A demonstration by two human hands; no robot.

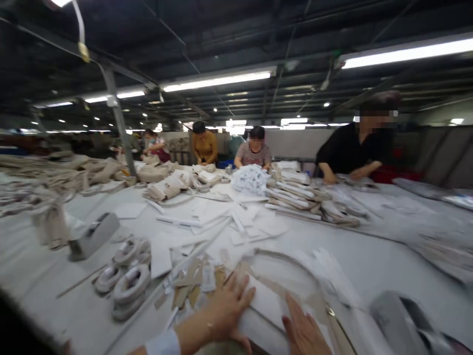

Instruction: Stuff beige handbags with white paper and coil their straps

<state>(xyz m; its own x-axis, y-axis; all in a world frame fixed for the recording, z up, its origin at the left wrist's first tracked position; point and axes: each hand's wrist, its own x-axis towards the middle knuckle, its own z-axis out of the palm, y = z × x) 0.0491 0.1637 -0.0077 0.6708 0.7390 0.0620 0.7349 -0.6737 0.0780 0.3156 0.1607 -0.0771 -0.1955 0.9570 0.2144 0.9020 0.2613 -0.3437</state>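
Under both hands lies a beige bag (312, 301) with a white sheet (264, 298) on top, and its strap (291, 257) curves in a loop beyond it. My left hand (225, 308) rests on the left part of the sheet, fingers spread. On the right side, my right hand (305, 328) lies against the sheet and bag with fingers stretched out; its lower part is cut off by the frame edge. Close to my left hand is a scatter of beige and clear small pieces (195, 281). Motion blurs the bag's details.
Coiled pale straps (131, 288) and a grey tape dispenser (94, 236) stand left. Another grey dispenser-like object (395, 315) is at lower right. White papers (254, 224), crumpled white paper (249, 178) and stacked beige bags (295, 195) lie farther back. Several co-workers stand across the table.
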